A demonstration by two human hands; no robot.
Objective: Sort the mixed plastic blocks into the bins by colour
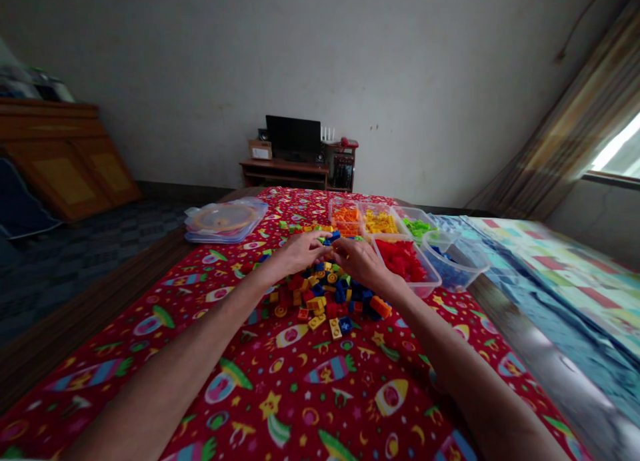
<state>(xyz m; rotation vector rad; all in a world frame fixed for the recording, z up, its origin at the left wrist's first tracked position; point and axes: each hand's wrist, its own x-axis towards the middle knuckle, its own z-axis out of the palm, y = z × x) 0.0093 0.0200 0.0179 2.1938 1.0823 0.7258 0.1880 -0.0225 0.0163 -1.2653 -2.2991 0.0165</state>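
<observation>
A pile of building blocks (pixel 320 294), mostly yellow, blue, red and orange, lies loose on the red patterned cloth (pixel 310 408). My left hand (pixel 304 250) reaches over the pile from the left, its fingers bent inward. From the other side, my right hand (pixel 361 258) meets it with fingertips pinched together. A blue building block (pixel 334 235) shows at the fingertips of both hands, which partly hide it. More blocks lie beneath the hands and just beyond them.
To the right stand clear boxes of sorted pieces: orange (pixel 345 216), yellow (pixel 380 222), green (pixel 416 228), red (pixel 401 260) and blue (pixel 453 264). Stacked clear lids (pixel 226 220) lie at the left. A bed (pixel 560 281) adjoins the table's right side.
</observation>
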